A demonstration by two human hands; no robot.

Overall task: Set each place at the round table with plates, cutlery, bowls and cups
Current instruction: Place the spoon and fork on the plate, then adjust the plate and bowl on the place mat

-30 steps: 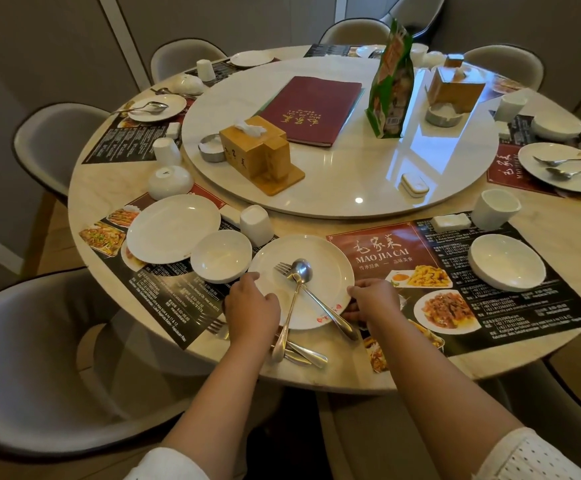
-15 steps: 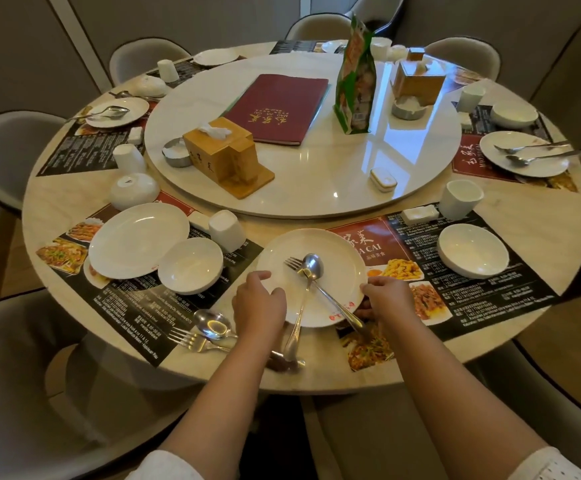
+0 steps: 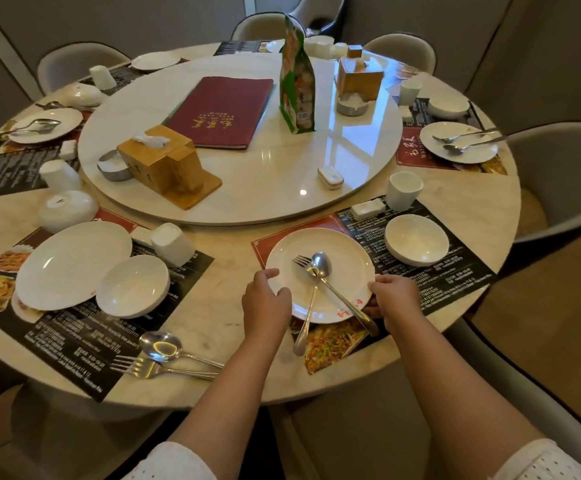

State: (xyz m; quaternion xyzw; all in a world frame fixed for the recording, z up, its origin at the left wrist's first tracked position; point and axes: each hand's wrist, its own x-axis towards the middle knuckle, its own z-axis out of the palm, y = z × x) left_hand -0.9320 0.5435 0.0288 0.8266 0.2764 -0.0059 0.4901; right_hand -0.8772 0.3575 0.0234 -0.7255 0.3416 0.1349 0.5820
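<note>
A: Start with the big things. What lies where?

B: The round table (image 3: pixel 233 393) carries a marble turntable (image 3: pixel 247 161) in its middle, and printed placemats ring it. On the near-right placemat (image 3: pixel 455 268) sits the white plate (image 3: pixel 327 271), straight ahead of the person, between both hands.

A: And the hands themselves?

B: The left hand (image 3: pixel 264 303) curls its fingers over the plate's left rim; the right hand (image 3: pixel 394 299) pinches the rim at the near right. Both hold the plate (neither is spread wide). They look equally near it.

A: What rides on the plate?

B: A fork (image 3: pixel 308 299) and a spoon (image 3: pixel 337 289), crossed near their heads. Both long axes run from the plate's centre back toward the person, the fork's handle overhanging the near rim to the left, the spoon's to the right, close under the right hand.

A: So the coming move?

B: My guess: settle the plate on the mat, then square the cutlery. The right hand is nearer the spoon handle, the left nearer the fork's.

A: The rest of that place?

B: A bowl (image 3: pixel 417 244) just right of the plate, an upright cup (image 3: pixel 403 190) beyond it. To the left, another spoon and fork pair (image 3: pixel 164 358) lies loose on the neighbouring mat.
</note>
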